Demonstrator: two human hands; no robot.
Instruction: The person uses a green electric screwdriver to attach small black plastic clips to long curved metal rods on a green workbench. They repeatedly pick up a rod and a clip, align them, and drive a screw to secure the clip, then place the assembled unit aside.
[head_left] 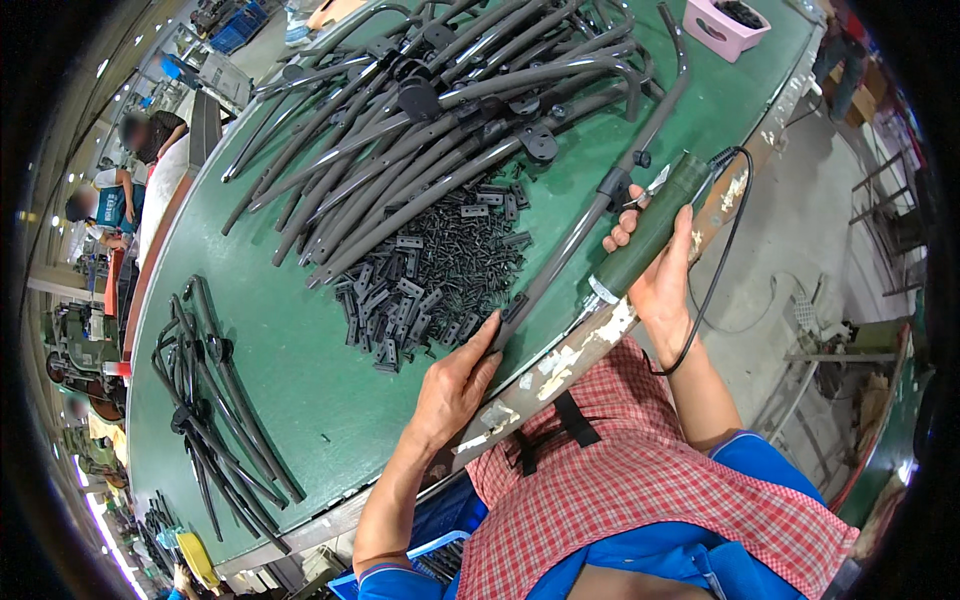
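Note:
A long grey metal tube (562,262), bent at its far end, lies slantwise along the near edge of the green table. My left hand (455,388) grips its near end, fingers closed beside a small black bracket (513,308) on the tube. In my right hand (662,280) is a green electric screwdriver (655,222), its cord (738,200) leaving the upper end and its working end pointing down toward the table edge. Farther up, a black clamp (613,186) encircles the tube near my right fingers. Small black brackets (408,312) and a heap of dark screws (468,262) lie left of the tube.
A large pile of similar tubes (400,150) covers the table's far part; a smaller bundle (215,390) lies at left. A pink bin (725,32) with black parts stands far right. The table's worn edge (560,375) runs before me. A blue crate (430,562) sits below it.

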